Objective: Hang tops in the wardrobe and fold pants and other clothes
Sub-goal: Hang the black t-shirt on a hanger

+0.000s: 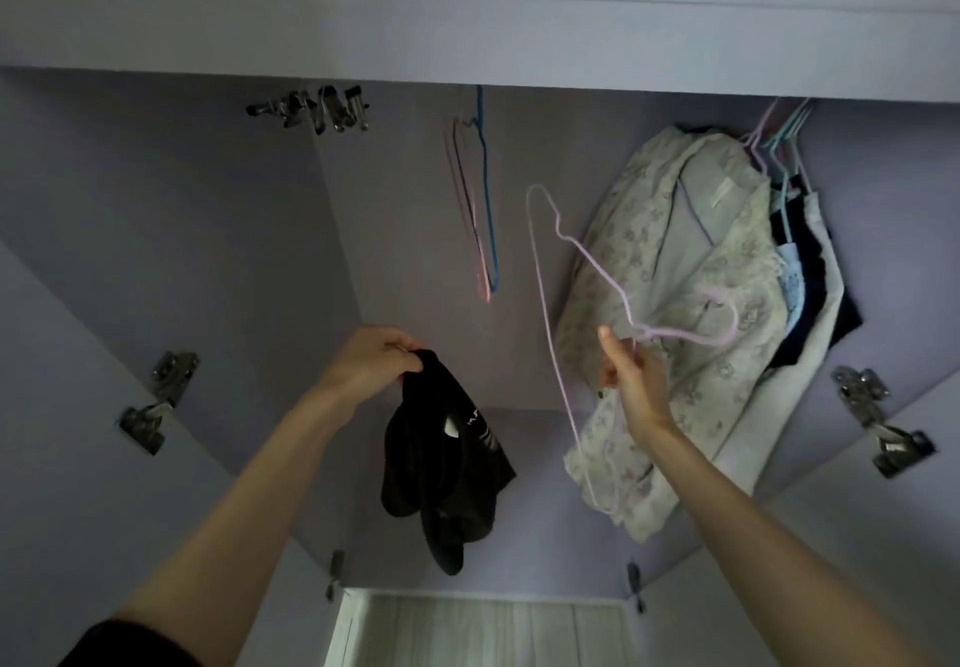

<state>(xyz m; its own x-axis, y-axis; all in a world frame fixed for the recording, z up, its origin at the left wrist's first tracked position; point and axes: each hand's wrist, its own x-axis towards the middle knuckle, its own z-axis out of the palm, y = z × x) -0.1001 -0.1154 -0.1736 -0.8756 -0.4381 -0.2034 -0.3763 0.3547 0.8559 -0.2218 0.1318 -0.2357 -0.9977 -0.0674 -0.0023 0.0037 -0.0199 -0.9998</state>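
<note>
The left hand [376, 357] grips a bunched black top [441, 464] by its upper edge, the cloth hanging below the fist. To its right, the right hand [631, 373] pinches a lilac wire hanger [597, 261], held up before the patterned pale garment [675, 313] hanging at the wardrobe's [208, 225] right; empty hangers [480, 199] dangle farther back between the hands.

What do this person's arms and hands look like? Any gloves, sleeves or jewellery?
Both forearms are bare, and so are the left hand and the right hand: no gloves. No ring, watch or bracelet shows. A dark, black-looking sleeve edge covers the left upper arm near the frame's bottom.
</note>
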